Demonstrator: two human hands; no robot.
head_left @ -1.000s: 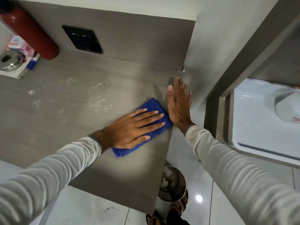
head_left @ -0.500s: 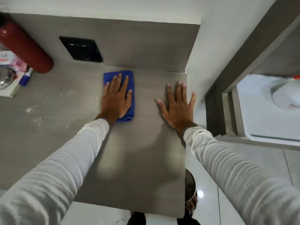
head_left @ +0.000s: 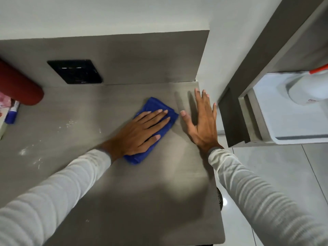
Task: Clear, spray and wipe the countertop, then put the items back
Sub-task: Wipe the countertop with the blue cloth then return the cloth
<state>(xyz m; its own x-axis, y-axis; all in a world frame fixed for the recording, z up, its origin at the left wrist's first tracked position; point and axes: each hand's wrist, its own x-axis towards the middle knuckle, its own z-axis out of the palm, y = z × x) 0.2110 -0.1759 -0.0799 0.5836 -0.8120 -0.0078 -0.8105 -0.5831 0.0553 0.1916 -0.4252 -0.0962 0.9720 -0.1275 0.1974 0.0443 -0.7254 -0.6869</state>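
The grey countertop (head_left: 134, 201) fills the middle of the head view. A folded blue cloth (head_left: 156, 107) lies on it near the back right corner. My left hand (head_left: 140, 132) presses flat on the cloth, fingers pointing right. My right hand (head_left: 202, 121) rests flat on the counter's right edge beside the cloth, fingers spread, holding nothing. White specks (head_left: 69, 124) mark the counter surface to the left of the cloth.
A red cylinder (head_left: 19, 87) leans at the far left, beside a blue-capped marker (head_left: 12, 112). A black wall panel (head_left: 76, 71) sits on the backsplash. A white sink (head_left: 291, 118) and a spray bottle with an orange trigger (head_left: 317, 70) are at right. A bin's rim (head_left: 219, 197) shows below the counter edge.
My left hand slid the blue cloth from the back of the counter, under the black panel, rightward and nearer, close to my right hand. The right hand stayed on the right edge.
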